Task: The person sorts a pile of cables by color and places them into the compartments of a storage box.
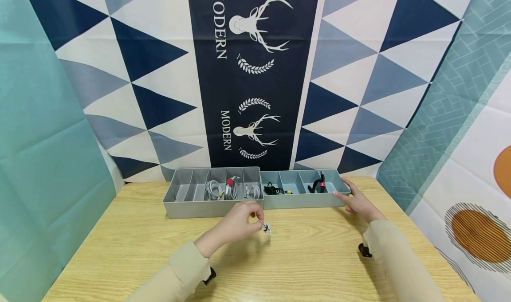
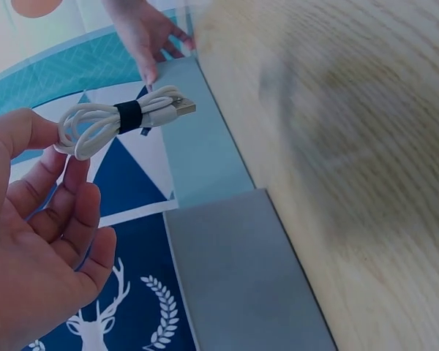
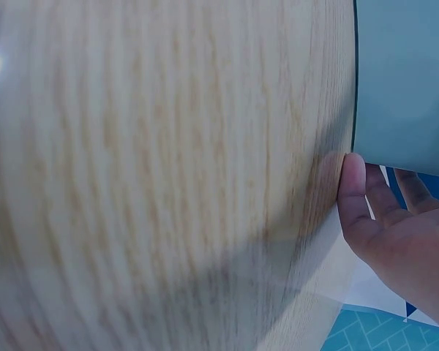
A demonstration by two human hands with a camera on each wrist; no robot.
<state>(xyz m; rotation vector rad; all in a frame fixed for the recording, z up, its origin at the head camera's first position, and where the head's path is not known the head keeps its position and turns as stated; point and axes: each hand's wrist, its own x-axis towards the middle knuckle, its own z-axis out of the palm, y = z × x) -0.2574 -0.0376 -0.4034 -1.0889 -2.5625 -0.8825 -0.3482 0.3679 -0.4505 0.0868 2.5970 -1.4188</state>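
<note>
My left hand (image 1: 241,222) pinches one end of a coiled white USB cable (image 2: 95,126) between thumb and fingertips, above the table in front of the boxes. A black strap (image 2: 129,115) binds the coil, and its metal plug (image 2: 184,107) points away from the hand. At the right end of the blue divided box (image 1: 303,201), my right hand (image 1: 358,203) touches the corner with loosely extended fingers. In the right wrist view its fingers (image 3: 356,175) lie against the end of that box.
Left of the blue box stands a grey divided box (image 1: 213,210), end to end with it. White cables (image 1: 214,189) lie in some grey compartments, one with a red strap (image 1: 229,182). Dark cables (image 1: 273,189) lie in the blue box. A patterned cloth (image 1: 255,84) hangs behind the wooden table (image 1: 307,257).
</note>
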